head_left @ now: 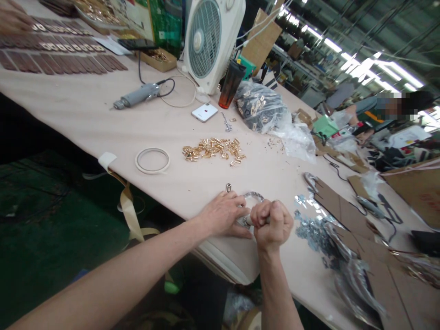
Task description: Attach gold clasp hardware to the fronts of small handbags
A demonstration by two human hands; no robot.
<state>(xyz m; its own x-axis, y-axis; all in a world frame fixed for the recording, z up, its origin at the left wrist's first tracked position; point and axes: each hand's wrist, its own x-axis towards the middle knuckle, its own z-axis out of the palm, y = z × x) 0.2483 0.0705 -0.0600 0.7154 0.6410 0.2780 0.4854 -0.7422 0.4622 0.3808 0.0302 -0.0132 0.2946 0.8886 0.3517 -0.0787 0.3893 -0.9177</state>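
My right hand (271, 224) is a tight fist around a small tool or metal piece (247, 221), mostly hidden by my fingers. My left hand (223, 213) lies on the table beside it, fingers spread over a twisted metal chain (253, 196) whose ends are hidden. A small metal loop (228, 187) sits just beyond my left fingers. Further up the pale table (103, 126) lies a loose pile of gold metal fittings (213, 150). Silvery foil scraps (311, 229) lie just right of my right hand.
A white tape roll (152, 161), electric rotary tool (137, 95), white phone (205, 112), tumbler (232, 85), box fan (209, 41) and bag of fittings (259, 107) stand on the table. Brown straps (58, 59) lie far left, near another person's hand (12, 16). Cardboard sheets (343, 213) lie right.
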